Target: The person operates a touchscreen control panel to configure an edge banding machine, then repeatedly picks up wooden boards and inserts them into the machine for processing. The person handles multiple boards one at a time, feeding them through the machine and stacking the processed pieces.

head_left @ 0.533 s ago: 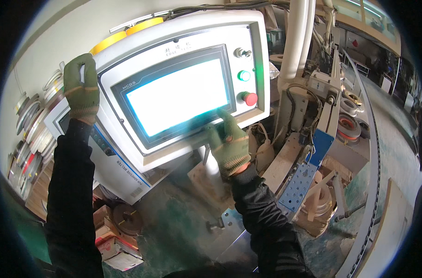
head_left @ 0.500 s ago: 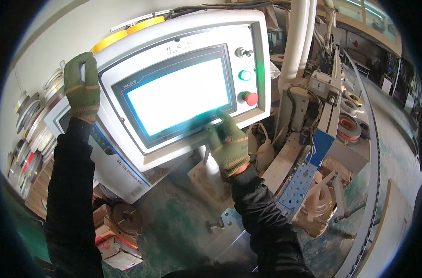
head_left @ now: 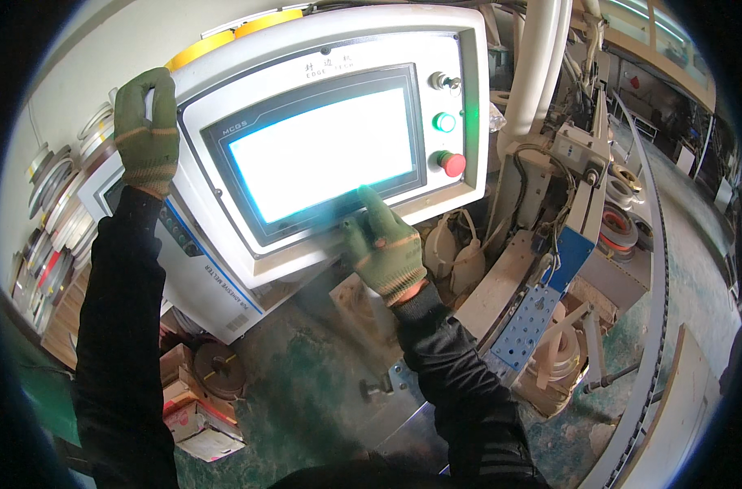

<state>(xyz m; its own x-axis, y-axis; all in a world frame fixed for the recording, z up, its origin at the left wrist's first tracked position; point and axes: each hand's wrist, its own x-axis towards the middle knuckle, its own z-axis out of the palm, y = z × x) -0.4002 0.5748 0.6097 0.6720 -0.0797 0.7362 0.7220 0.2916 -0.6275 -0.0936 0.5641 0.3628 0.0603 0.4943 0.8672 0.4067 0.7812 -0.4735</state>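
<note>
Sleeves, black, both mine, rise from the lower edge. My right hand [head_left: 385, 248], in a green knit glove, has its forefinger stretched out and the other fingers curled in; the fingertip touches the lower right corner of the touchscreen [head_left: 322, 155], which glows white and blank. It grips nothing. My left hand [head_left: 147, 130], gloved the same, is wrapped over the upper left corner of the control panel [head_left: 469, 49], fingers closed on its white edge. Just right of the screen: a key switch [head_left: 443, 81] on top, a lit green button [head_left: 445, 122] below it, a red button [head_left: 451, 163] lowest. Beyond, at right, white pipes [head_left: 538, 65] and a blue perforated bracket [head_left: 527, 324]. Far left, coils of edge banding [head_left: 57, 204] hang against the wall.
</note>
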